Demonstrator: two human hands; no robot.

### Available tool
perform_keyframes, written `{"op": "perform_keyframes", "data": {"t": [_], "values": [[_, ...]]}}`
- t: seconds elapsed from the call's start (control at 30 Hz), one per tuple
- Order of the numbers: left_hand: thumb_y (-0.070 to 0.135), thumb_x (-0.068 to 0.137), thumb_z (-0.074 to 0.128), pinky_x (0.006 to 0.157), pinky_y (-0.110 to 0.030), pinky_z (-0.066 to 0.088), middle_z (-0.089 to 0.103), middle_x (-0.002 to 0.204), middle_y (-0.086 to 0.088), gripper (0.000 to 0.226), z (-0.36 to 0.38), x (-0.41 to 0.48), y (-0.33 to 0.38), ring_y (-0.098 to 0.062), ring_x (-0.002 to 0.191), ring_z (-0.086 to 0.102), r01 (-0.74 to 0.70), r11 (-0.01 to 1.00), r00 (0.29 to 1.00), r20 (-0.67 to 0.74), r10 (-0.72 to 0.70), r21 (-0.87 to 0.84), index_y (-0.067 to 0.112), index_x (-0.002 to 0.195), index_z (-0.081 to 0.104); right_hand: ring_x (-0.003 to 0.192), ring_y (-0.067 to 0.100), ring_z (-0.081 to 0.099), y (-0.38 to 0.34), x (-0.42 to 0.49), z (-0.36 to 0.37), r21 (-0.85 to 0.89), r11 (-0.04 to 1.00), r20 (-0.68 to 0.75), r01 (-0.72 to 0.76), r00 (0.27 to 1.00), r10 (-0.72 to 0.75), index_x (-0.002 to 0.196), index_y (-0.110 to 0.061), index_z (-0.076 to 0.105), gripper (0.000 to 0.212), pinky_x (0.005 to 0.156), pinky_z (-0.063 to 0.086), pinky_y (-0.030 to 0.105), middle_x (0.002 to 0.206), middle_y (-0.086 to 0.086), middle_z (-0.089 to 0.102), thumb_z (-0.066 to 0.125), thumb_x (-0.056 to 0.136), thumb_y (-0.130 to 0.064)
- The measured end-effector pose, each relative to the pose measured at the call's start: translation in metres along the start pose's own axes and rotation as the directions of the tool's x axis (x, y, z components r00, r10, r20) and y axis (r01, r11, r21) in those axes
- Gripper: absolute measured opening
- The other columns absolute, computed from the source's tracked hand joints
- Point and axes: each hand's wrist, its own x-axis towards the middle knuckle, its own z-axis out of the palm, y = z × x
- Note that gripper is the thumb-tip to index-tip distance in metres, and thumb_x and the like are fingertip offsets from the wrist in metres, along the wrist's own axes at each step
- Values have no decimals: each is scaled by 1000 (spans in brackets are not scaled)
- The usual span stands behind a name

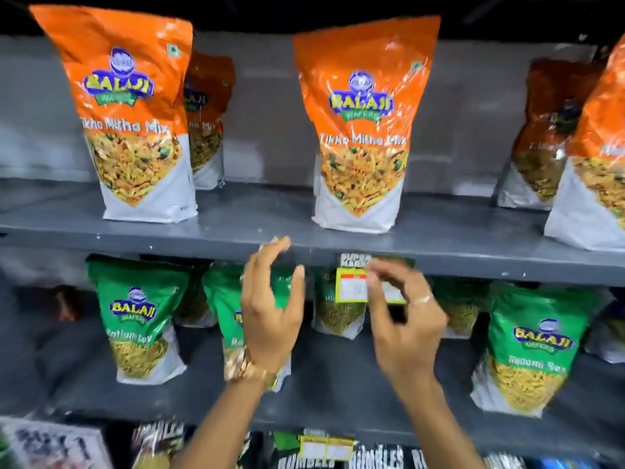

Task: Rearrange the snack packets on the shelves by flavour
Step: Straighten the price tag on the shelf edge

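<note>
Two grey shelves are seen from the front. On the upper shelf [236, 228] orange Tikha Mitha Mix packets are stood upright: one at the left [132, 120], one in the middle [363, 130] and one cut off by the right edge [598, 157], with further orange packets set behind the left [208, 120] and right ones [541, 137]. On the lower shelf [338, 377] green Ratlami Sev packets are stood: one at the left [142, 319], one at the right [531, 350], and one [223, 292] largely hidden behind the left hand.

Both hands are raised in front of the upper shelf's front edge, between the two rows. The left hand [270, 309] is held open with the fingers spread and slightly curled, its fingertips just at the shelf edge; nothing is held in it, and a gold watch [247, 368] is worn at its wrist. The right hand [402, 319] is held with fingers loosely bent beside the yellow price label [351, 286] that hangs from the shelf edge; whether the label is touched cannot be told through the blur. A ring [421, 300] is worn on it. No packet is gripped by either hand. Dark packets [338, 458] are seen below
</note>
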Motion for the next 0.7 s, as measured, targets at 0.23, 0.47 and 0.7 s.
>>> {"op": "perform_keyframes", "data": {"t": [0.23,0.47,0.7], "values": [[22,91,53,106,-45,41,49,127,0,41,-65,-116,-96,-29,122,50,397,897,892,151,-426,193,14,130,44,114,22,62,64,-117,52,-153,761,472,-631,630,617,122,-16,58,34,99,52,36,122,7,63,66,89,-16],[83,65,47,111,-43,38,43,149,-11,112,-75,-133,-137,-24,135,44,779,591,511,332,-792,210,11,147,23,146,27,32,100,-138,118,-241,497,626,-834,257,736,152,-8,23,83,118,31,44,159,11,31,70,86,-23],[37,78,75,84,-36,56,75,107,-15,51,-64,-122,-161,-27,97,71,689,596,454,395,-799,413,10,118,63,103,18,65,112,-145,116,-176,527,494,-832,388,778,125,-5,53,54,92,54,36,121,12,69,77,79,-20]]}}
